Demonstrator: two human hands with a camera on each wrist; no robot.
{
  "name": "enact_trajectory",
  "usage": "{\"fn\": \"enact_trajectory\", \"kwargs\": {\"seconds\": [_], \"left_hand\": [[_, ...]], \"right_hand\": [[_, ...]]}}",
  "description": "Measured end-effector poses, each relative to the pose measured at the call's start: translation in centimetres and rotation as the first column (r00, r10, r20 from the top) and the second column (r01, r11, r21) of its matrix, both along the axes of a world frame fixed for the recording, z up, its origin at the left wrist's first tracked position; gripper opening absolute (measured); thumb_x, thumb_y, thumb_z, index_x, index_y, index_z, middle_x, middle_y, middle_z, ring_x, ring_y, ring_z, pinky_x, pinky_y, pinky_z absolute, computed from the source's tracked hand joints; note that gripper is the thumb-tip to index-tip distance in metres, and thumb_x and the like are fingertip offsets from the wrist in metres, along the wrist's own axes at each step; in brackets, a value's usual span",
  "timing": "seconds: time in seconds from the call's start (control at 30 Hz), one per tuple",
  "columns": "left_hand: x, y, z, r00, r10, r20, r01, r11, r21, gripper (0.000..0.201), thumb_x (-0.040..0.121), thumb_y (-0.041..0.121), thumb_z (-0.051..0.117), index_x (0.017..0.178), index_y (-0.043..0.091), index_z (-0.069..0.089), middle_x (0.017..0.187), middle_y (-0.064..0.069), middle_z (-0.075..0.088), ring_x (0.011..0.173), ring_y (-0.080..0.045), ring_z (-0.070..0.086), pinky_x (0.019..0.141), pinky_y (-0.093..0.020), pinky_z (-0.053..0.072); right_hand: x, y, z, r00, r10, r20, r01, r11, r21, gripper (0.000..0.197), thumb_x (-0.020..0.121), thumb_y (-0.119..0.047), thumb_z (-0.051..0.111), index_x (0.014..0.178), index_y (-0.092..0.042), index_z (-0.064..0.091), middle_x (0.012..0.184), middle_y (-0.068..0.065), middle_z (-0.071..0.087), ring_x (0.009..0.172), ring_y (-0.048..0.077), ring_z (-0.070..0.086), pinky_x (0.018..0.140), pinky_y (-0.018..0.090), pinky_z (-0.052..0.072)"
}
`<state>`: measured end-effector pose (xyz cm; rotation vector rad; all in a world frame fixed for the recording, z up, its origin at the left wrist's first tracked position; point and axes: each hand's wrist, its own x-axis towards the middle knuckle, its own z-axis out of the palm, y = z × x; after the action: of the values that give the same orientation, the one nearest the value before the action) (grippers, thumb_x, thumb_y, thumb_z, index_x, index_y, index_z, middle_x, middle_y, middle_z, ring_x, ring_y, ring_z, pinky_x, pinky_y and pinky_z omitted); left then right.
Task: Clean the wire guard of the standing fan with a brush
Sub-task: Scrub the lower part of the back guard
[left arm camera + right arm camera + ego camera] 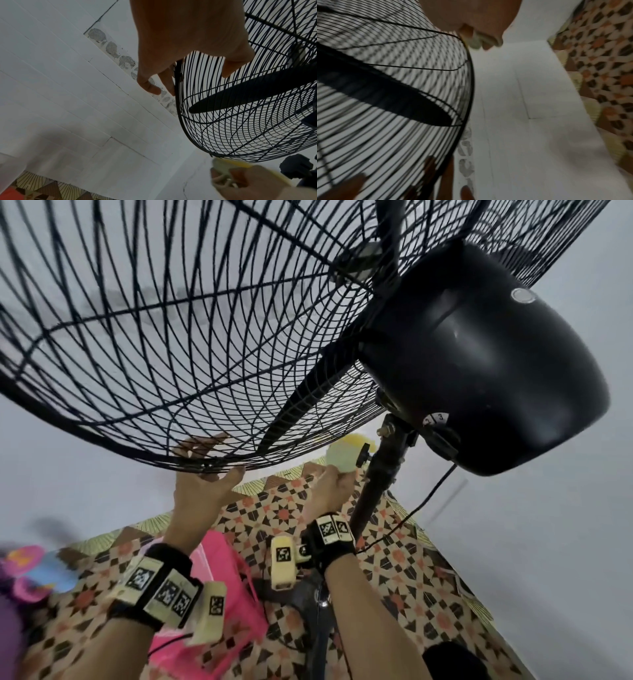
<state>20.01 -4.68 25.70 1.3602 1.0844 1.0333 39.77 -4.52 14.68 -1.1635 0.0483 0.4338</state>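
Note:
The fan's black wire guard (164, 337) fills the upper head view, tilted over me. My left hand (209, 470) grips its lower rim, fingers curled over the front wires and thumb on the rear side. The left wrist view shows the same hold on the guard (240, 135), with the fingers (150, 86) at the rim. My right hand (334, 481) holds a pale yellow-green brush (342, 455) up against the guard's bottom edge, beside the stand. In the blurred right wrist view the brush (476, 41) shows only partly, under my curled fingers beside the guard (385, 142).
The black motor housing (479, 354) hangs at the right above the stand pole (376, 484) and its knob (363, 455). A power cord (421, 505) trails down. A pink object (226, 577) lies on the patterned floor (394, 577). White walls surround the corner. A black blade (248, 98) sits inside the guard.

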Motion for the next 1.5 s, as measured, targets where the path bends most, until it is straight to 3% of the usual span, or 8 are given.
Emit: {"fn": "enact_trajectory", "kwargs": {"seconds": [0.17,0.33,0.5,0.73,0.93,1.1,1.17,1.5], "left_hand": [[0.2,0.3,-0.8,0.998,0.04,-0.039,-0.039,0.999,0.032,0.052,0.091,0.015,0.079,0.138,0.019,0.057,0.123,-0.002,0.069,0.073,0.01,0.071,0.049,-0.032,0.06],[0.1,0.2,-0.5,0.998,0.024,-0.062,-0.021,0.999,0.045,0.04,0.092,0.012,0.078,0.127,0.022,0.061,0.113,-0.001,0.071,0.068,0.006,0.072,0.05,-0.033,0.06],[-0.1,0.5,-0.8,0.997,0.026,-0.078,-0.02,0.997,0.07,0.046,0.088,0.022,0.083,0.13,0.024,0.063,0.119,0.001,0.072,0.099,-0.013,0.074,0.086,-0.047,0.063],[0.0,0.7,-0.9,0.998,0.026,-0.063,-0.021,0.997,0.078,0.073,0.068,0.053,0.083,0.132,0.028,0.062,0.123,0.003,0.072,0.113,-0.023,0.069,0.099,-0.049,0.057],[0.1,1.4,-1.8,0.999,0.006,-0.054,-0.005,1.0,0.029,0.047,0.089,0.022,0.083,0.13,0.03,0.063,0.118,-0.014,0.071,0.077,0.001,0.074,0.049,-0.033,0.061],[-0.2,1.4,-2.0,0.995,0.018,-0.096,-0.015,0.999,0.035,0.034,0.081,0.04,0.085,0.108,0.047,0.065,0.111,-0.012,0.072,0.099,-0.025,0.073,0.068,-0.056,0.064],[-0.1,1.5,-2.1,0.995,0.024,-0.095,-0.02,0.999,0.036,0.035,0.079,0.042,0.085,0.108,0.044,0.065,0.109,-0.009,0.073,0.093,-0.016,0.075,0.071,-0.062,0.062],[-0.1,1.4,-1.7,0.994,0.037,-0.101,-0.029,0.996,0.082,0.063,0.067,0.056,0.076,0.123,0.031,0.063,0.11,0.009,0.074,0.102,-0.016,0.07,0.088,-0.057,0.06]], "right_hand": [[-0.4,0.2,0.5,1.0,0.003,0.02,-0.002,0.999,-0.049,0.038,0.1,-0.003,0.055,0.138,-0.008,0.057,0.11,-0.003,0.068,0.103,0.02,0.065,0.092,0.036,0.051],[-0.6,0.9,0.4,0.993,0.107,-0.059,-0.11,0.992,-0.06,0.038,0.092,0.003,0.055,0.128,-0.004,0.061,0.112,0.017,0.072,0.08,0.026,0.068,0.07,0.038,0.056],[-1.3,-0.2,0.0,0.997,-0.06,0.056,0.063,0.997,-0.047,0.026,0.099,-0.004,0.056,0.122,-0.005,0.067,0.101,0.007,0.076,0.085,0.022,0.07,0.077,0.029,0.058],[-0.7,-0.5,-0.6,0.999,0.01,-0.044,-0.01,1.0,0.002,0.025,0.093,-0.006,0.057,0.113,-0.002,0.071,0.098,0.011,0.076,0.083,0.028,0.071,0.068,0.034,0.058],[-1.4,-0.7,-0.7,0.999,0.037,-0.031,-0.04,0.996,-0.08,0.016,0.096,-0.007,0.056,0.105,-0.007,0.069,0.086,0.008,0.071,0.073,0.026,0.063,0.061,0.034,0.05],[-0.8,-1.1,-0.2,0.992,-0.007,0.129,0.03,0.983,-0.182,0.015,0.097,-0.005,0.058,0.105,0.003,0.068,0.081,0.003,0.068,0.063,0.008,0.058,0.054,0.021,0.045],[-1.9,-1.9,-0.7,0.964,-0.06,0.258,0.102,0.982,-0.156,0.014,0.097,-0.002,0.058,0.102,0.001,0.071,0.072,-0.004,0.065,0.055,0.003,0.053,0.054,0.023,0.046],[-3.4,-3.3,1.6,0.828,0.127,0.547,0.075,0.94,-0.332,0.026,0.101,-0.013,0.056,0.122,-0.006,0.069,0.075,0.004,0.068,0.068,0.021,0.069,0.06,0.037,0.061]]}}
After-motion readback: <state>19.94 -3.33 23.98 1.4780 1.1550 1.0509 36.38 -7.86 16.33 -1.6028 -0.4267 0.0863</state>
